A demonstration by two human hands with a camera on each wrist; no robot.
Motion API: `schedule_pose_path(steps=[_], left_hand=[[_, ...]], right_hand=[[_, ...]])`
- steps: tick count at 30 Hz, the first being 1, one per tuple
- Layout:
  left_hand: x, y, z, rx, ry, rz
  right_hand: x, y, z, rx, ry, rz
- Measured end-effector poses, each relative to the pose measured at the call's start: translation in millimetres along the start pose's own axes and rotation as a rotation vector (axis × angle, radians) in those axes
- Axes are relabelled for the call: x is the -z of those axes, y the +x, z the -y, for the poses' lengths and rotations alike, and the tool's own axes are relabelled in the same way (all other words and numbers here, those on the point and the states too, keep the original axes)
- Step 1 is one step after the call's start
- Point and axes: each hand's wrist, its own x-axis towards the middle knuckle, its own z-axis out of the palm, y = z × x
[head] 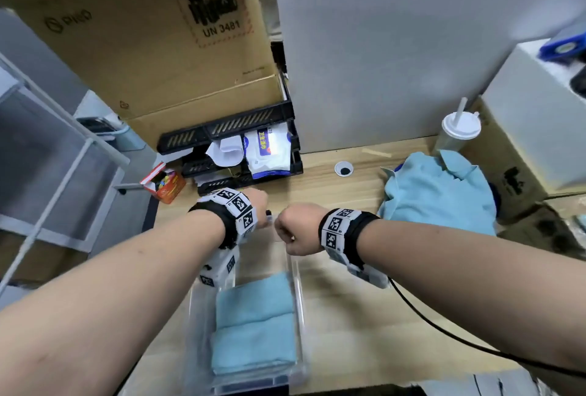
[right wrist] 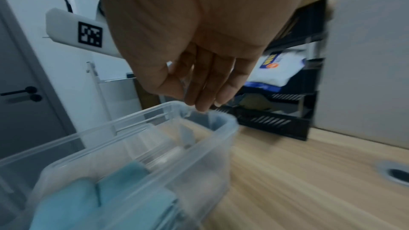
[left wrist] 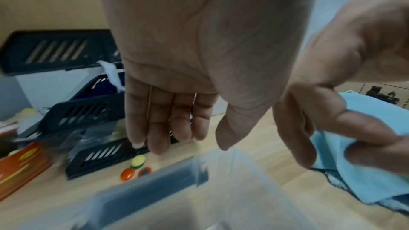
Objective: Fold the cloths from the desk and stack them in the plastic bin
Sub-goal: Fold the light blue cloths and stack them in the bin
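A clear plastic bin (head: 298,294) stands on the wooden desk right in front of me, with folded light-blue cloths (head: 253,322) stacked inside. Both hands hover over its far end. My left hand (head: 257,205) hangs with straight fingers (left wrist: 163,125) and holds nothing. My right hand (head: 295,227) is also empty, and its relaxed fingertips (right wrist: 201,107) are at the bin's far rim (right wrist: 230,123). A rumpled pile of unfolded blue cloths (head: 437,192) lies on the desk to the right. The wrist views are blurred.
Black stacked trays (head: 234,154) with wipes sit behind the bin under a large cardboard box (head: 158,47). A red box (head: 165,186) and small magnets (left wrist: 137,165) lie at the left. A lidded cup (head: 459,132), boxes and a cable hole (head: 344,169) are at the right.
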Motion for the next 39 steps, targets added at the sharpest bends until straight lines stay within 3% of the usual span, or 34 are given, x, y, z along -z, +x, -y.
schedule_pose_path(steps=[4, 7, 10, 12, 15, 21, 27, 31, 36, 39], left_hand=[[37, 18, -40, -0.048, 0.028, -0.06], [46, 32, -80, -0.107, 0.011, -0.089], [40, 43, -114, -0.153, 0.001, -0.065], [32, 50, -128, -0.161, -0.014, -0.034], [22, 59, -139, -0.171, -0.038, -0.002], [5, 61, -137, -0.167, -0.035, 0.055], [4, 59, -127, -0.15, -0.04, 0.035], [6, 57, -127, -0.137, -0.058, 0.05], [17, 45, -129, -0.154, -0.087, -0.023], [34, 41, -128, -0.188, -0.202, -0.137]], right_hand=[[18, -33, -61, -0.178, 0.031, -0.154], [13, -62, -110, -0.465, 0.013, -0.223], [-7, -85, -150, -0.72, 0.106, -0.139], [-23, -93, -168, -0.802, 0.175, -0.06], [-40, -95, -181, -0.862, 0.257, -0.064], [-62, -90, -187, -0.793, 0.42, -0.152], [-56, -87, -190, -0.904, 0.612, -0.173], [-53, -84, -193, -0.885, 0.623, -0.187], [-43, -84, -181, -0.744, 0.786, -0.521], [-18, -89, -164, -0.568, 0.887, -0.48]])
